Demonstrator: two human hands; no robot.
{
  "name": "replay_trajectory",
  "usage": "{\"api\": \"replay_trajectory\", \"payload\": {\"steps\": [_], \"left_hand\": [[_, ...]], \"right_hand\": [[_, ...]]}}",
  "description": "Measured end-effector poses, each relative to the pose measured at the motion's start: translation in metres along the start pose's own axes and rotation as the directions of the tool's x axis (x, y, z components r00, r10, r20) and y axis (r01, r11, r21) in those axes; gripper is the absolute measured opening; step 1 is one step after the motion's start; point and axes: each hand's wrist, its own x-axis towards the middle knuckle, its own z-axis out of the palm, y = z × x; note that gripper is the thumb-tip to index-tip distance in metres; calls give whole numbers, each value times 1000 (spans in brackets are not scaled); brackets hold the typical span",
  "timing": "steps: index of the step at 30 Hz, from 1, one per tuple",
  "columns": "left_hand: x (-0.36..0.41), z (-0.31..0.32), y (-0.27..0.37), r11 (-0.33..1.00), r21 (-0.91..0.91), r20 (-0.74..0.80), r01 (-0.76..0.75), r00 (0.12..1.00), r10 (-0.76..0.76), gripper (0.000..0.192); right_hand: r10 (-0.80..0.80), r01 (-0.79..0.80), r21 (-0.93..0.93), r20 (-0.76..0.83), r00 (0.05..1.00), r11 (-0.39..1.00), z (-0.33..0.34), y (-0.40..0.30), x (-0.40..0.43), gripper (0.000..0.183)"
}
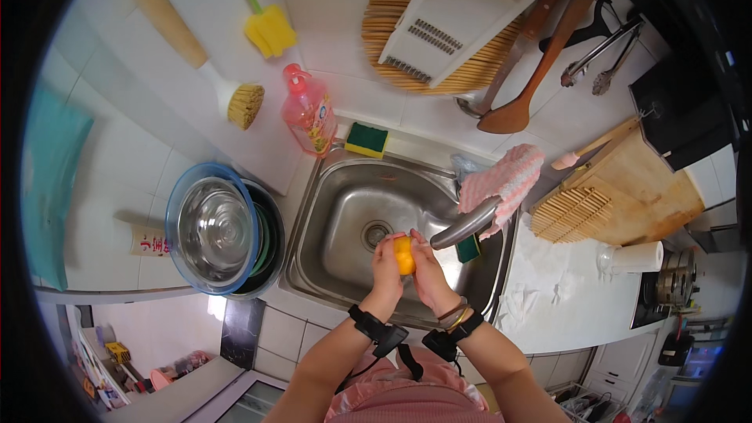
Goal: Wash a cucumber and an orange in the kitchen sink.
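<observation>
Both of my hands cup an orange round fruit [405, 256] above a stainless steel sink [341, 229]. My left hand [386, 267] wraps its left side, and my right hand [427, 270] presses on its right. The curved metal faucet spout [467, 224] ends just right of my right fingertips, with a pink striped cloth [505, 179] draped over its upper part. I cannot make out any stream of water. Behind the fruit, the drain [376, 235] shows partly. A green and yellow sponge [468, 249] is partly hidden beneath the spout.
Nested basins [211, 235] stand left of the sink. At its back edge are a pink pump bottle [308, 111] and another sponge [366, 140]. Utensils, including a wooden spatula [517, 108], hang on the wall. To the right are a cutting board [640, 188] and a paper roll [634, 257].
</observation>
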Motion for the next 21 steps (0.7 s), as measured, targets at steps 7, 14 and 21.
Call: {"api": "replay_trajectory", "payload": {"steps": [7, 14, 21], "left_hand": [[7, -4, 10, 982, -27, 118, 187, 976, -183, 23], [-2, 14, 40, 935, 223, 106, 277, 946, -305, 36], [4, -5, 31, 904, 409, 118, 122, 975, -186, 39]], "right_hand": [[-291, 353, -441, 203, 935, 825, -21, 18, 1, 48], [-302, 369, -319, 240, 922, 873, -25, 6, 4, 49], [-88, 377, -746, 397, 914, 548, -24, -36, -2, 54]]}}
